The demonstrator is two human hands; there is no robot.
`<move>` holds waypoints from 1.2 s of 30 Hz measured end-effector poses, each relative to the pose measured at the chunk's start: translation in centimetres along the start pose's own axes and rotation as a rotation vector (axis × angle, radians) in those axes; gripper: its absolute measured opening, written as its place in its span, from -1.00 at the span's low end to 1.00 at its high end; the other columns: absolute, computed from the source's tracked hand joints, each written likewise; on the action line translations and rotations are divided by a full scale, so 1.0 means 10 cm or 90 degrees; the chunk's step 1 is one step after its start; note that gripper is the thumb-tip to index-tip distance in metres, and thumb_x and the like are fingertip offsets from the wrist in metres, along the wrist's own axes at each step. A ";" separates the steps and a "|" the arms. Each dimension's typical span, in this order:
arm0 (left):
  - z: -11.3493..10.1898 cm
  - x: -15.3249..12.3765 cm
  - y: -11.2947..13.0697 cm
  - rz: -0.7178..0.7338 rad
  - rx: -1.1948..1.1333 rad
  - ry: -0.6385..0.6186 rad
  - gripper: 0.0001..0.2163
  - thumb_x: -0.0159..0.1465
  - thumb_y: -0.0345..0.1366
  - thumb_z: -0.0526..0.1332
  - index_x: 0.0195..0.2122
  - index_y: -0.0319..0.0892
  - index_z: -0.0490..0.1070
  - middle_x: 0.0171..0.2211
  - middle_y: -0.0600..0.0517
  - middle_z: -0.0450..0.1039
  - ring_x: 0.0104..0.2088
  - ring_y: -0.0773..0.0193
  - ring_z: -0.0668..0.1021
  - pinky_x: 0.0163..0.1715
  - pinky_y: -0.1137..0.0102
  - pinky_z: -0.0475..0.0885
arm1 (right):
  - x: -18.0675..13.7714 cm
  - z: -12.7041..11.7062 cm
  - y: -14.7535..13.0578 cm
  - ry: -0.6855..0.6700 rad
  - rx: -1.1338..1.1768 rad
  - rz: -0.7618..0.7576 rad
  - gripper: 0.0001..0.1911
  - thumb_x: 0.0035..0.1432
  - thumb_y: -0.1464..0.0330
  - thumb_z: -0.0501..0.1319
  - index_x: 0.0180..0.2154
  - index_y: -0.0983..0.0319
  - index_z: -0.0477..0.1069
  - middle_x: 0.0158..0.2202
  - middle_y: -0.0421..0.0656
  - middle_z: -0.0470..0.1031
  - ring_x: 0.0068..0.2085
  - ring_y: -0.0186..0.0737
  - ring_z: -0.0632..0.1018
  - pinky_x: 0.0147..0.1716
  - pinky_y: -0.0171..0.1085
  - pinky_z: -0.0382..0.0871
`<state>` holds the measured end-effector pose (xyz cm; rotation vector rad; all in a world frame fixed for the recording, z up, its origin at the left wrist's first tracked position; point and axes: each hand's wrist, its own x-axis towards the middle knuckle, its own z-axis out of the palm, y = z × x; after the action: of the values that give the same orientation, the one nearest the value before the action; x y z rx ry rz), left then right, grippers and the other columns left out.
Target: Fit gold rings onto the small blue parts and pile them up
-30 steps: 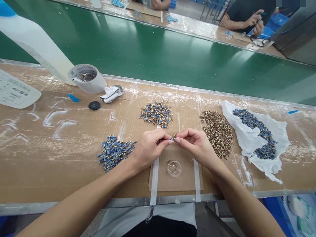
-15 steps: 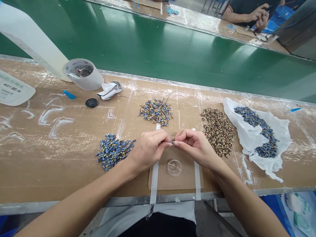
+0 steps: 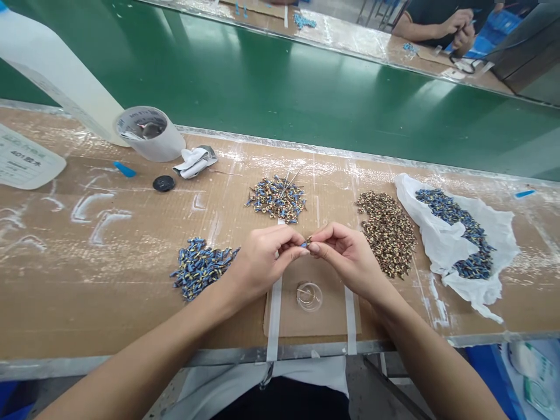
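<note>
My left hand (image 3: 269,256) pinches a small blue piece (image 3: 303,245) between thumb and fingertips. Against its end, my right hand (image 3: 343,254) pinches a small brownish-gold piece (image 3: 308,240); the fingertips of both hands nearly meet and partly cover the pieces. Under the hands is a small clear round dish (image 3: 309,297) with a thin stick in it. Beside my left forearm lies a heap of blue and yellow pieces (image 3: 201,268). A heap of brown-gold pieces (image 3: 387,233) is right of my right hand. Beyond the hands sits a mixed blue and gold pile (image 3: 277,198) with thin metal rods on it.
Blue pieces lie on a crumpled white cloth (image 3: 494,224) at the right. A tape roll (image 3: 164,143), a crumpled wrapper (image 3: 195,161), a black cap (image 3: 164,184) and white bottles (image 3: 30,160) stand or lie at left. Across the green belt (image 3: 262,81), another person's hands (image 3: 459,29) are at work.
Both hands have risen slightly away from me, still pinching the small pieces together. Across the belt, the other person's hands have shifted a little.
</note>
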<state>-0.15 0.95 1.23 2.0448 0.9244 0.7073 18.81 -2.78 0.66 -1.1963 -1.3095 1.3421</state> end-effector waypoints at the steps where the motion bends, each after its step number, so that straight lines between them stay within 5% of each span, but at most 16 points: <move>1: -0.01 0.01 0.00 -0.004 -0.009 -0.019 -0.91 0.30 -0.38 0.21 -0.20 -0.22 0.47 -0.33 0.05 0.53 -0.34 0.33 0.52 -0.32 0.47 0.34 | 0.00 0.00 0.01 0.012 -0.003 -0.005 -0.93 0.16 0.40 0.32 -0.34 0.23 0.44 -0.36 -0.19 0.52 -0.32 -0.33 0.54 -0.30 -0.32 0.44; 3: -0.02 0.02 -0.02 0.003 -0.003 -0.070 -0.86 0.34 -0.38 0.15 -0.11 -0.21 0.45 -0.29 0.04 0.53 -0.31 0.32 0.53 -0.30 0.46 0.34 | 0.00 0.00 0.03 0.032 -0.018 -0.018 -0.94 0.16 0.41 0.31 -0.32 0.23 0.44 -0.36 -0.19 0.53 -0.32 -0.32 0.55 -0.31 -0.32 0.45; 7: 0.00 0.03 -0.06 0.027 0.053 -0.131 -0.77 0.41 -0.33 0.01 -0.28 -0.25 0.43 -0.40 0.01 0.47 -0.38 0.28 0.48 -0.35 0.41 0.30 | -0.01 0.00 0.07 0.055 -0.058 -0.049 -0.95 0.17 0.40 0.30 -0.30 0.22 0.45 -0.34 -0.17 0.53 -0.32 -0.31 0.56 -0.30 -0.30 0.48; 12: 0.02 0.01 -0.09 0.045 0.077 -0.139 -0.74 0.41 -0.32 -0.05 -0.32 -0.25 0.37 -0.43 0.00 0.43 -0.40 0.27 0.46 -0.37 0.40 0.30 | -0.02 -0.01 0.05 0.045 -0.064 -0.064 -0.95 0.16 0.40 0.31 -0.32 0.22 0.46 -0.33 -0.17 0.54 -0.31 -0.31 0.57 -0.28 -0.29 0.50; 18: 0.03 0.01 -0.10 0.085 0.109 -0.122 -0.75 0.39 -0.36 -0.07 -0.41 -0.20 0.29 -0.50 0.05 0.34 -0.48 0.31 0.38 -0.43 0.42 0.24 | -0.01 -0.02 0.00 0.020 -0.001 0.050 -0.87 0.16 0.30 0.32 -0.29 0.23 0.48 -0.41 -0.17 0.55 -0.38 -0.32 0.56 -0.35 -0.29 0.50; 36: 0.16 -0.01 -0.17 0.148 0.312 -0.138 -0.81 0.31 -0.39 0.01 -0.42 -0.20 0.34 -0.48 0.00 0.46 -0.48 0.23 0.48 -0.49 0.38 0.22 | -0.01 -0.10 0.06 -0.122 -0.052 0.086 -0.77 0.25 0.25 0.23 -0.37 0.26 0.34 -0.45 -0.17 0.49 -0.42 -0.34 0.50 -0.41 -0.34 0.41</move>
<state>0.30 0.94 -1.10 2.6338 0.7946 0.3847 19.83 -2.72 0.13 -1.2540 -1.4517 1.5443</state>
